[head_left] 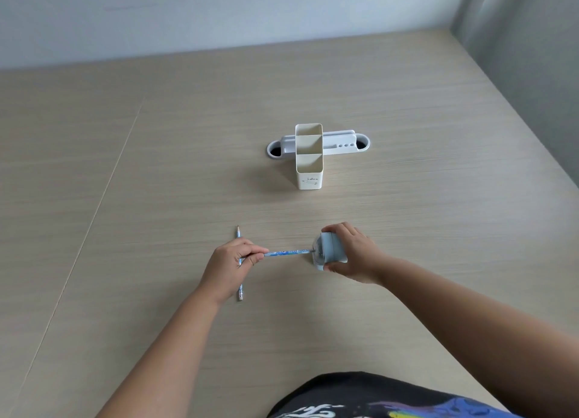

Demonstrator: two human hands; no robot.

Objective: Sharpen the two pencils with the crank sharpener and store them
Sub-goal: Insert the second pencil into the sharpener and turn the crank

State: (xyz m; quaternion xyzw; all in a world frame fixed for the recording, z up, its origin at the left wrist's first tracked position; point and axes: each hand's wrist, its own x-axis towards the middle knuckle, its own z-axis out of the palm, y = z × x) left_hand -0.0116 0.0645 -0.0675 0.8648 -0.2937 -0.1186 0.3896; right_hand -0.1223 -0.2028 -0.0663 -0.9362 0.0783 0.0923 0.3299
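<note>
My left hand [233, 264] pinches the end of a blue patterned pencil [286, 252] that lies level, its tip pushed into the front of the pale blue crank sharpener [326, 250]. My right hand [352, 253] wraps over the sharpener's top and back and holds it on the table; the crank is hidden under it. A second blue pencil [238, 234] lies on the table beneath my left hand, sharp point away from me and eraser end toward me. A cream pencil holder [309, 179] with three compartments stands further back.
Behind the holder a white cable grommet [344, 144] with dark openings at both ends is set into the wooden table [156, 182]. A wall runs along the table's far edge, a curtain hangs at the right. My dark shirt fills the bottom edge.
</note>
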